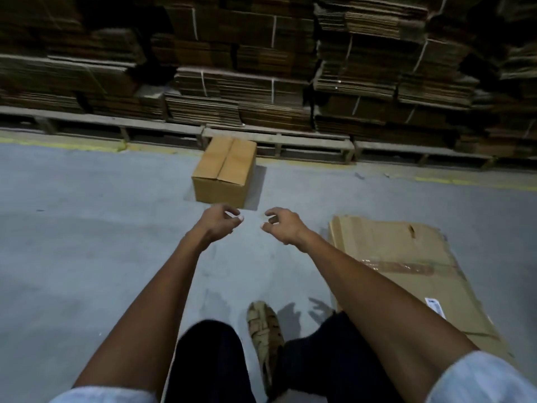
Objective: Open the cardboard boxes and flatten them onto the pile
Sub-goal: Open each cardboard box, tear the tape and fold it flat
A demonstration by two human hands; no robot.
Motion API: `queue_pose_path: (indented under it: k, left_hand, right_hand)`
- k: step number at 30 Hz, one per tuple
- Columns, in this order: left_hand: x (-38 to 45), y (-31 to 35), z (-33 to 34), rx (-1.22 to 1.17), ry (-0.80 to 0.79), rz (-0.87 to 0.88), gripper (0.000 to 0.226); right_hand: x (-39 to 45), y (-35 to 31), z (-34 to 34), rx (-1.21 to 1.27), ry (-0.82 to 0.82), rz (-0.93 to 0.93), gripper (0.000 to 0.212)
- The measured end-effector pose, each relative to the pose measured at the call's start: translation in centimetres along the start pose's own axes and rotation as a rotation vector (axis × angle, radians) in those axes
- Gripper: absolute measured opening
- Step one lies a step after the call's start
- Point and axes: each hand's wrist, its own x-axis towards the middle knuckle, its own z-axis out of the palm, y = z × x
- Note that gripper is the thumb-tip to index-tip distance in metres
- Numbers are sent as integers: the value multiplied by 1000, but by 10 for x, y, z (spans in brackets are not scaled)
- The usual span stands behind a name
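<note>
Risk lies in the reach: both hands, left hand (218, 223) and right hand (281, 225), hang loosely curled and empty just short of the closed box (223, 173), with the flattened pile (406, 263) right of it, so a hurried grab could shove it away.

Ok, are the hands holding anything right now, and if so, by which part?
Nothing is held. The left hand and right hand reach forward with loosely curled fingers, both short of the closed cardboard box on the floor.
</note>
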Motion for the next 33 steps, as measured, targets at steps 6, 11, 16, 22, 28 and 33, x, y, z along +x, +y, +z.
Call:
queue_pose_path:
  k: [6, 11, 16, 22, 28, 33]
  left_hand:
    - [163, -62, -47, -69, 205, -27, 24]
    - [278, -112, -37, -54, 298, -113, 44]
    - [358, -125, -27, -72, 355, -153, 50]
    - [428, -120, -38, -42, 291, -256, 56]
    - [488, -169, -32, 25, 401, -166, 61]
    - [525, -226, -29, -197, 590, -231, 85]
  right_hand:
    - [172, -33, 60, -52, 146, -1, 52]
    - [303, -25, 96, -65, 169, 27, 54]
    - [389, -13, 89, 14, 144, 53, 57]
    - [456, -1, 77, 191, 173, 254, 65]
    - [507, 29, 123, 429, 268, 450, 83]
    - [544, 57, 164, 532, 326, 462, 100]
